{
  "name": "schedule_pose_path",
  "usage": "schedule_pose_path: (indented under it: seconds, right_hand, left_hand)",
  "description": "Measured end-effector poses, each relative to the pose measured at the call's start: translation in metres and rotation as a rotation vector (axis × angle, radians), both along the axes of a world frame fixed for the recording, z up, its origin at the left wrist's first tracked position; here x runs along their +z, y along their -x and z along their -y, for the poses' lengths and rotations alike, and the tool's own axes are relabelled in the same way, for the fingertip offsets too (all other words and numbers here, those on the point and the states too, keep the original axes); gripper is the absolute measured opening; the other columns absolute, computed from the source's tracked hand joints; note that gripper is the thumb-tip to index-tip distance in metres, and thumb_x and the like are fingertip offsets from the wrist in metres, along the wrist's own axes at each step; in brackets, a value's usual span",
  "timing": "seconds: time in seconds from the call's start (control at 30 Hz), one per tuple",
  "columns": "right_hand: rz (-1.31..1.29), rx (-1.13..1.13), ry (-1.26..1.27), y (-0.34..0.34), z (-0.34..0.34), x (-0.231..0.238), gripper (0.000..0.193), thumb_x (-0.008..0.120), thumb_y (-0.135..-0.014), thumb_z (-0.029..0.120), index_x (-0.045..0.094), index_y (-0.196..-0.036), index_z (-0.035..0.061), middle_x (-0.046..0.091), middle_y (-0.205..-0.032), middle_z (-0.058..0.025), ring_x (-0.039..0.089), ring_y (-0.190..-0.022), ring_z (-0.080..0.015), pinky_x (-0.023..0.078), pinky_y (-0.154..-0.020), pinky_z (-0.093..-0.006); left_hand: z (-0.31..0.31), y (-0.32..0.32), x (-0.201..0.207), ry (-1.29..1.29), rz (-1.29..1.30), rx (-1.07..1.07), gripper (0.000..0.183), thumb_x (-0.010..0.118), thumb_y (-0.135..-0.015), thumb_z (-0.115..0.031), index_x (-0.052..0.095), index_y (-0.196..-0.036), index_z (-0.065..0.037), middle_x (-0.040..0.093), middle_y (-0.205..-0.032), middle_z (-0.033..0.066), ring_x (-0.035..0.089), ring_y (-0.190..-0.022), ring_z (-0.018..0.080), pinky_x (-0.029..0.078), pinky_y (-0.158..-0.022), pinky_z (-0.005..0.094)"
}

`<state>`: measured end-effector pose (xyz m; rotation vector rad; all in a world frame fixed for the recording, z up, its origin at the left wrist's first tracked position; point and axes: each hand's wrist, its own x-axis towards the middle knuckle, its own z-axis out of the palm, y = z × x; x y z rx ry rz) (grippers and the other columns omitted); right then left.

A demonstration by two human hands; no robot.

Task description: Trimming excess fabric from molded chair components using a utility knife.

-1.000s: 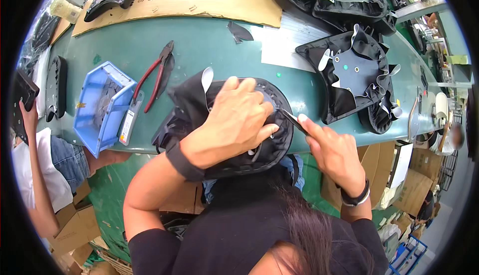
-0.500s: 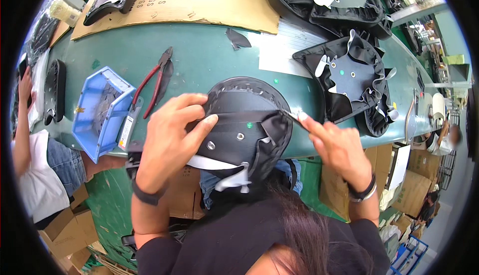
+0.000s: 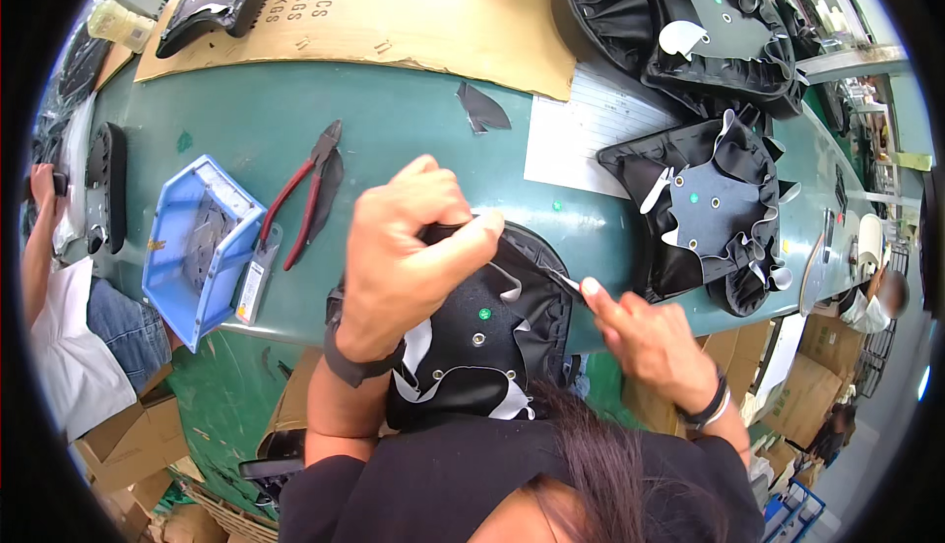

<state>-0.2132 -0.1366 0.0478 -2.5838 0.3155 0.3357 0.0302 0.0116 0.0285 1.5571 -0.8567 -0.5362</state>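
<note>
A black padded seat cushion [image 3: 482, 356] lies underside up at the table's front edge, with metal eyelets and a green dot on its base plate. Its black cover [image 3: 543, 297] is gathered around the rim, and whitish lining shows along the loose flaps. My left hand [image 3: 409, 257] is closed over the cushion's far left edge, pinching black cover material between thumb and fingers. In my right hand [image 3: 655, 346] is a slim tool with a pointed metal blade [image 3: 563, 278]; its tip touches the cover at the right rim. My right fingers hide most of its handle.
Left of the cushion lie red-handled pliers [image 3: 313, 193], a utility knife [image 3: 256, 282] and a blue bin [image 3: 162, 262]. More black cushions [image 3: 704, 198] are piled at the right, near a paper sheet [image 3: 561, 144]. A cardboard sheet [image 3: 394, 11] lies at the back. Another person's arm [image 3: 39, 238] shows far left.
My left hand has moved right and closed on the cover; the strip stretched across the cushion is no longer there. The right hand and its tool have shifted slightly nearer.
</note>
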Motion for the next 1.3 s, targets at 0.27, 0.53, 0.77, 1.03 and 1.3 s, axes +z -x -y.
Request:
schedule_pose_path:
  seconds: [0.27, 0.53, 0.77, 1.03, 1.3]
  right_hand:
    - [0.085, -0.311, -0.153, 0.068, -0.070, 0.001, 0.068, 0.067, -0.082, 0.009, 0.040, -0.144, 0.0140, 0.051, -0.066, -0.0120, 0.053, -0.050, -0.0343, 0.042, -0.045, -0.0455]
    - [0.010, 0.042, 0.147, -0.005, -0.008, 0.017, 0.061, 0.065, -0.079, 0.006, 0.052, -0.136, 0.0231, 0.048, -0.063, -0.0097, 0.053, -0.049, -0.0309, 0.040, -0.044, -0.0427]
    - [0.059, 0.051, 0.035, -0.004, -0.005, 0.016, 0.057, 0.064, -0.082, 0.009, 0.050, -0.137, 0.0183, 0.050, -0.062, -0.0098, 0.054, -0.051, -0.0329, 0.038, -0.046, -0.0406]
    - [-0.007, -0.144, 0.007, 0.057, -0.036, 0.010, 0.059, 0.064, -0.084, 0.011, 0.048, -0.140, 0.0195, 0.051, -0.066, -0.0109, 0.054, -0.050, -0.0327, 0.042, -0.044, -0.0454]
    - [-0.028, -0.042, 0.118, 0.017, -0.004, 0.019, 0.056, 0.065, -0.084, 0.011, 0.052, -0.137, 0.0238, 0.050, -0.063, -0.0088, 0.055, -0.050, -0.0313, 0.041, -0.045, -0.0448]
  left_hand:
    - [-0.058, -0.050, 0.006, 0.882, -0.244, 0.271, 0.019, 0.053, -0.088, -0.015, 0.055, -0.075, -0.002, 0.052, -0.074, 0.0023, 0.046, -0.087, 0.0177, 0.038, -0.081, 0.0354]
    - [-0.024, 0.038, -0.003, -0.212, 0.614, -0.053, 0.029, 0.072, -0.080, -0.025, 0.063, -0.099, -0.006, 0.063, -0.102, 0.0080, 0.057, -0.102, 0.0243, 0.039, -0.088, 0.0388]
    - [-0.017, 0.058, -0.017, -0.304, 0.596, -0.203, 0.032, 0.071, -0.080, -0.023, 0.050, -0.062, -0.007, 0.045, -0.060, 0.0031, 0.044, -0.067, 0.0233, 0.033, -0.066, 0.0357]
    - [-0.008, 0.051, 0.005, 0.601, -0.808, 0.060, 0.024, 0.068, -0.087, -0.013, 0.054, -0.073, 0.000, 0.053, -0.083, 0.0041, 0.051, -0.073, 0.0141, 0.045, -0.070, 0.0308]
    - [0.015, 0.057, -0.014, -0.232, 0.837, -0.353, 0.024, 0.073, -0.073, -0.024, 0.058, -0.068, -0.006, 0.054, -0.069, 0.0077, 0.050, -0.069, 0.0239, 0.040, -0.060, 0.0359]
